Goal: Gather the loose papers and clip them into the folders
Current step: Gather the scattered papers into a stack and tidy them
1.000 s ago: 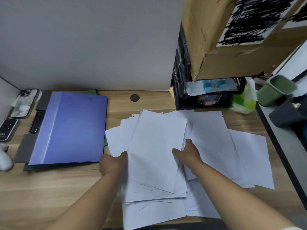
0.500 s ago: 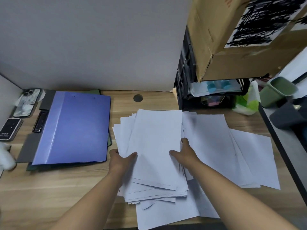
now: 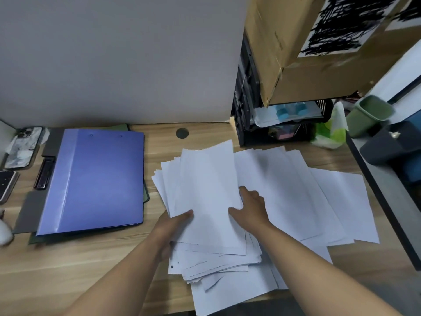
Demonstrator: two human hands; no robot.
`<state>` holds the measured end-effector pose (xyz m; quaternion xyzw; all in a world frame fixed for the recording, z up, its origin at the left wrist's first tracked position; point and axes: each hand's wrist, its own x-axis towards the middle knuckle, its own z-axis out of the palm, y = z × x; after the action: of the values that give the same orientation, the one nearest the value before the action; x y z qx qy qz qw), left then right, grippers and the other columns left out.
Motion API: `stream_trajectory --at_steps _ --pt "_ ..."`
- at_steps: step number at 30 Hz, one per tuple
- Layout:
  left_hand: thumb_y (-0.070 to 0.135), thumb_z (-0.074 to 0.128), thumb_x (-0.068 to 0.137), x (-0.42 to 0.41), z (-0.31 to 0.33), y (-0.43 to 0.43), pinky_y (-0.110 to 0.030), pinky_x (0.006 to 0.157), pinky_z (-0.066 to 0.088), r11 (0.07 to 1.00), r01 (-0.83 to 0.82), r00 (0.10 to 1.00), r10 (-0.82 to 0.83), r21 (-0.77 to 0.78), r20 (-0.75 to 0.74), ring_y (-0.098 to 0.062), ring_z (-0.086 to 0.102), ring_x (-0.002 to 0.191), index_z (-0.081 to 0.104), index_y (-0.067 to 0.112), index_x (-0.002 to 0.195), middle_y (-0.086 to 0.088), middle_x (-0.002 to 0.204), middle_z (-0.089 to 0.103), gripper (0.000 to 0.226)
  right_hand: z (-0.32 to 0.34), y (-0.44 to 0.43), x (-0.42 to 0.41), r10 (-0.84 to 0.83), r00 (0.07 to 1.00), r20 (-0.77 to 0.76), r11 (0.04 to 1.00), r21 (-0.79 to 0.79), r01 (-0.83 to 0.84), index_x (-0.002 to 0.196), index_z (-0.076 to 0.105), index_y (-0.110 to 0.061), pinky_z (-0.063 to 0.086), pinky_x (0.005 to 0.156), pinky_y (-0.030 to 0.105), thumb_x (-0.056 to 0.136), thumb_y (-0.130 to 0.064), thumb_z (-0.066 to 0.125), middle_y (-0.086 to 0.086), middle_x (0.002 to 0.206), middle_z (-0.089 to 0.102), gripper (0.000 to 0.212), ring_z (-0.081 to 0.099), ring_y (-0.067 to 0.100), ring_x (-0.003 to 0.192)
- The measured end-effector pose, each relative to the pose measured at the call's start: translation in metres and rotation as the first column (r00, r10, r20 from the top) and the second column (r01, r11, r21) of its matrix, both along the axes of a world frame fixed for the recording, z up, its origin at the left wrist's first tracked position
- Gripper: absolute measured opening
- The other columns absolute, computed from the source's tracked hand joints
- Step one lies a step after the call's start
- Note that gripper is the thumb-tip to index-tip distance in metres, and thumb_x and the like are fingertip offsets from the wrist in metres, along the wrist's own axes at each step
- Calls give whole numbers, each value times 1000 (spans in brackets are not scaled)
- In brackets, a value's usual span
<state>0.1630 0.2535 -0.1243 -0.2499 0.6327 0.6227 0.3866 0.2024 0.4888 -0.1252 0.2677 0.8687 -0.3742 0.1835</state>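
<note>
From the head camera, a person at the wooden desk (image 3: 68,258) has both hands on a stack of papers (image 3: 205,190) at the middle of the desk. The left hand (image 3: 173,226) grips its left edge with the thumb on top. The right hand (image 3: 250,210) clasps the right edge, fingers curled. More loose sheets (image 3: 296,197) lie fanned out just to the right and underneath. A closed blue folder (image 3: 98,179) lies to the left, apart from the papers, beside a phone (image 3: 22,147).
</note>
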Motion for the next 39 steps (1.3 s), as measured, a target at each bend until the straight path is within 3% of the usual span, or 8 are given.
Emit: stream_trajectory --at_steps 5,10,12,18,22,28,34,39 --pt "17 77 92 6 -4 -2 -51 89 61 993 -7 999 2 -121 -43 -33 77 97 68 9 122 -10 109 79 33 3 10 -2 -34 999 15 978 -205 36 134 44 -32 51 95 36 83 -32 64 -1 129 56 55 58 20 112" --pt "24 73 94 -11 25 -14 -41 88 60 977 94 965 -137 -193 -224 -24 77 96 72 15 117 -4 104 81 25 8 19 -2 -207 978 13 953 -224 205 121 54 -22 51 93 36 78 -38 73 0 124 51 50 57 18 108" --pt "22 72 95 -23 44 -20 -34 78 59 971 125 941 -180 -202 -287 -21 77 92 74 15 108 -2 99 81 15 13 20 -4 -279 960 5 933 -233 273 134 50 -24 46 100 35 76 -47 78 -2 134 47 68 52 19 122" --pt "20 76 93 -59 97 -44 -41 92 58 974 134 876 -203 -183 -437 -24 76 100 75 10 109 -3 103 81 19 48 15 -17 -314 946 -78 866 -433 251 154 31 -31 40 113 40 55 -71 85 -10 157 36 119 39 17 143" --pt "19 74 93 -73 133 -66 -41 90 57 989 116 872 -146 -92 -467 -26 75 104 72 10 116 -4 109 80 25 93 -5 -27 -277 931 -238 752 -657 56 141 48 -32 44 112 38 67 -50 91 -13 139 62 87 57 10 130" --pt "10 65 95 -82 174 -78 -48 100 56 984 166 876 -116 68 -468 -34 73 110 71 4 121 -14 117 77 27 157 -31 -37 -247 936 -251 528 -845 -87 131 62 -11 48 105 42 87 -10 75 8 126 72 46 68 26 119" --pt "6 74 89 -82 180 -78 -50 105 52 969 200 857 -101 145 -504 -37 70 116 69 2 123 -16 121 75 34 178 -38 -38 -351 870 -346 612 -788 -67 120 69 -14 52 97 36 86 0 74 3 116 76 37 71 23 112" --pt "2 74 89 -76 171 -83 -55 94 54 954 291 793 -196 75 -577 -40 71 107 73 9 114 -18 113 76 26 165 -44 -27 -378 845 -379 697 -717 -9 113 69 -23 53 100 41 80 2 80 -3 112 78 43 73 15 106"
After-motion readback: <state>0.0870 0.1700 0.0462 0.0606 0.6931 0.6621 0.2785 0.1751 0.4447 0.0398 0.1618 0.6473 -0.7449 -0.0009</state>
